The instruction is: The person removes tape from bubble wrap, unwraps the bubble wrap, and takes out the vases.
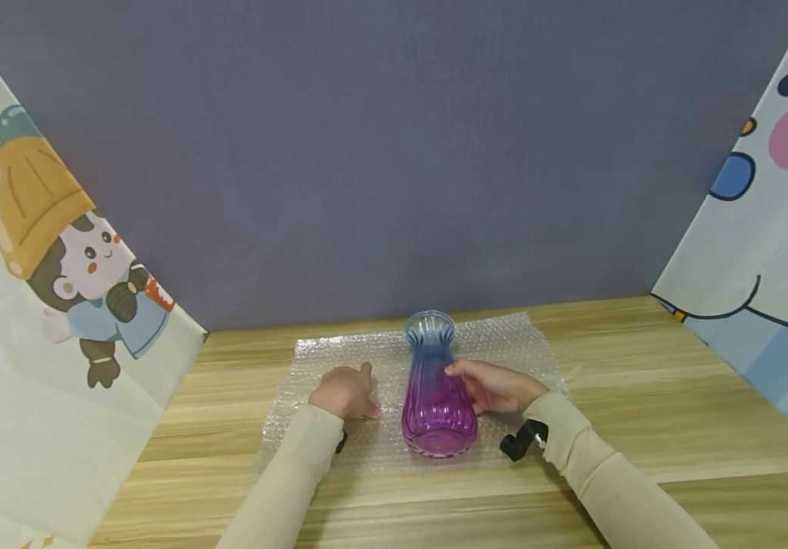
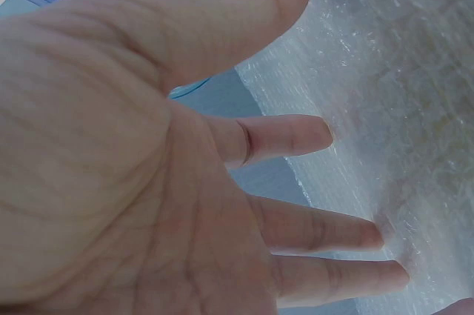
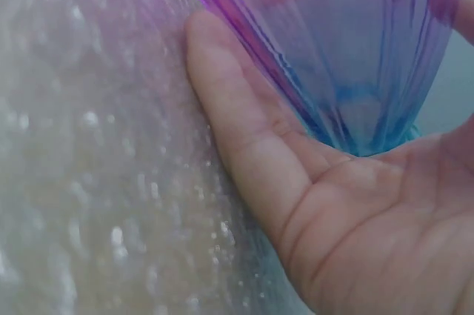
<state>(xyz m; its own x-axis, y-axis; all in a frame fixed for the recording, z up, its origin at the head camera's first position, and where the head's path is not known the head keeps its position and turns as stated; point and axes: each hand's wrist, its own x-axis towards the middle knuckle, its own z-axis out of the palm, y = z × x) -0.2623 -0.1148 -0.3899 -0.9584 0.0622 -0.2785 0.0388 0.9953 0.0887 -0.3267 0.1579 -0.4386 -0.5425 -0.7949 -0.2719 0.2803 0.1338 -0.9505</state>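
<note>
A ribbed glass vase [image 1: 439, 404], blue at its flared mouth and shading to purple at the base, is over the sheet of bubble wrap [image 1: 504, 335]. Its mouth is toward the back wall and its base toward me in the head view. From the right side, my right hand [image 1: 497, 387] grips the vase, thumb on top and the other fingers around its far side and below. The right wrist view has the glass [image 3: 355, 48] against my palm, a finger close to the wrap. Left of the vase, my left hand [image 1: 346, 391] holds nothing, its fingers [image 2: 318, 226] extended with tips at the wrap.
The bubble wrap lies flat on a wood-grain table [image 1: 641, 381]. A plain grey-blue wall [image 1: 394, 152] stands behind the table. Panels printed with cartoon figures flank it on the left [image 1: 30, 343] and right [image 1: 778, 305].
</note>
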